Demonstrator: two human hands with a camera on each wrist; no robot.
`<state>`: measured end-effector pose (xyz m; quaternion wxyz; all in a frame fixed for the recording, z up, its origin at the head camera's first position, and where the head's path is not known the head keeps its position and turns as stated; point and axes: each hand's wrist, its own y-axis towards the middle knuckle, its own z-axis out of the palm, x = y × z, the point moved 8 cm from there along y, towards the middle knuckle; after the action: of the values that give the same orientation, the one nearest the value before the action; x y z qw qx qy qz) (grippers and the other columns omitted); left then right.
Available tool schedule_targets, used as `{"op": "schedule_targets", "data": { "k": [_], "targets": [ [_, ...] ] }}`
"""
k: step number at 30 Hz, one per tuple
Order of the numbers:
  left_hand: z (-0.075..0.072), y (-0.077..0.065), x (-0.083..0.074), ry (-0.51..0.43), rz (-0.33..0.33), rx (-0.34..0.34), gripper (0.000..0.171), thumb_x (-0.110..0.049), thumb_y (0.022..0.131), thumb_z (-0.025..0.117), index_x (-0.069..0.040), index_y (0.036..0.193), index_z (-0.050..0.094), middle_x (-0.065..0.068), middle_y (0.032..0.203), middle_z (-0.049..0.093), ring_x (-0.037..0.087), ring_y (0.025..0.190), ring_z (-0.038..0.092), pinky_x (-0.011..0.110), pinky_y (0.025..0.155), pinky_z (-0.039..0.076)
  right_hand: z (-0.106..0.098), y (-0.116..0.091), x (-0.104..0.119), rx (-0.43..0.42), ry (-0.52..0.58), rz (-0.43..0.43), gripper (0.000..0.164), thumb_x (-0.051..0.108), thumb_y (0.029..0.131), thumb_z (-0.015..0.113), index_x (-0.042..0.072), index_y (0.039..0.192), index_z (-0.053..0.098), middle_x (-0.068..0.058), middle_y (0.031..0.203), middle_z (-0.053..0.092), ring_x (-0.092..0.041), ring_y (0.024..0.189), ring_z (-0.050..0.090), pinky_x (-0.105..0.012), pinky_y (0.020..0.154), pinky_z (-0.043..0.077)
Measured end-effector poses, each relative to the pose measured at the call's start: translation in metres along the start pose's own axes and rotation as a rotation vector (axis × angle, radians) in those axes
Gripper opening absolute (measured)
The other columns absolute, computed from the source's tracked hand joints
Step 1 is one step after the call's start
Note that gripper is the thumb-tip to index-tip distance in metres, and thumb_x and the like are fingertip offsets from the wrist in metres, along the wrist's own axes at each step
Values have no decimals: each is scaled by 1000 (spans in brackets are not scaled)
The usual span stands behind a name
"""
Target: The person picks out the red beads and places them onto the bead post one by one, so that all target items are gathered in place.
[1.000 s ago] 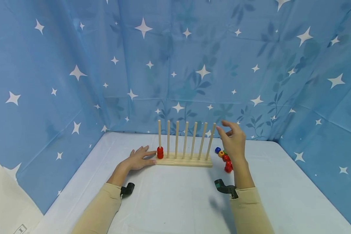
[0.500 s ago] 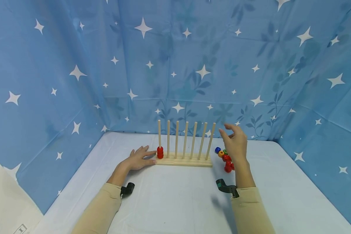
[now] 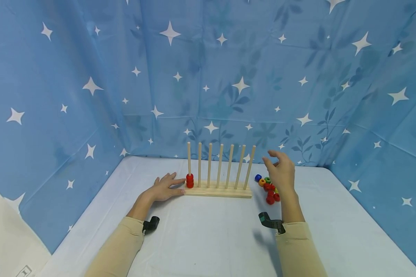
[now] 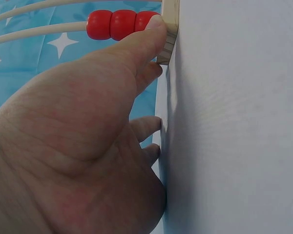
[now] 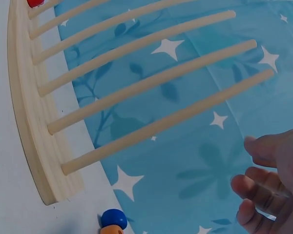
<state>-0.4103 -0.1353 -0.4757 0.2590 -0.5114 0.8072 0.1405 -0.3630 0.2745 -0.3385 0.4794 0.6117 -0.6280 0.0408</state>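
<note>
A wooden peg rack [image 3: 218,191] stands on the table, with several upright pegs. Three red beads [image 4: 123,25] are stacked on its leftmost peg. My left hand [image 3: 163,188] rests at the rack's left end, fingers spread and nearly straight. Its thumb lies against the base beside the lowest bead in the left wrist view. My right hand [image 3: 281,171] is raised to the right of the last peg, thumb and fingers bent loosely and apart. Nothing shows between them in the right wrist view [image 5: 271,180]. Below and behind it lie loose beads [image 3: 270,193], partly hidden by the hand and wrist.
A blue bead [image 3: 258,177] and an orange bead [image 3: 262,182] lie nearest the rack's right end. A green bead [image 3: 267,180] sits beside them. Blue star-patterned cloth [image 3: 208,96] walls the white table [image 3: 208,238] at the back and sides.
My right hand has drifted right and slightly lower, away from the last peg, uncovering more of the loose beads. My left hand and the rack have stayed still.
</note>
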Motion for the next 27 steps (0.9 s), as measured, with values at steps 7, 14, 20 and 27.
{"op": "schedule_targets", "data": {
  "k": [7,14,20,27],
  "targets": [
    [0,0,1,-2,4,0,65,-53,100,63,-21,155,52,24,171,20,48,160,7,74,122,-2,2,0,-11,56,-17,21,37,27,103,68,8,135,68,-16,136,66,-31,88,67,-25,63,54],
    [0,0,1,-8,8,0,65,-52,100,64,-21,155,52,24,171,20,49,160,7,74,122,-2,7,-2,-29,194,-41,62,44,27,104,66,7,143,61,-21,140,62,-34,94,69,-34,71,61],
    [0,0,0,1,8,0,64,-52,100,63,-21,156,52,24,171,20,49,160,7,74,122,-2,12,-3,-46,400,-61,59,42,25,102,69,5,138,64,-25,136,63,-31,92,65,-31,70,59],
    [1,0,1,3,0,3,65,-54,100,63,-21,155,52,23,172,20,48,160,7,74,123,-2,17,-7,-52,518,-65,35,37,21,99,73,3,131,70,-24,131,68,-27,92,66,-33,73,59]
  ]
}}
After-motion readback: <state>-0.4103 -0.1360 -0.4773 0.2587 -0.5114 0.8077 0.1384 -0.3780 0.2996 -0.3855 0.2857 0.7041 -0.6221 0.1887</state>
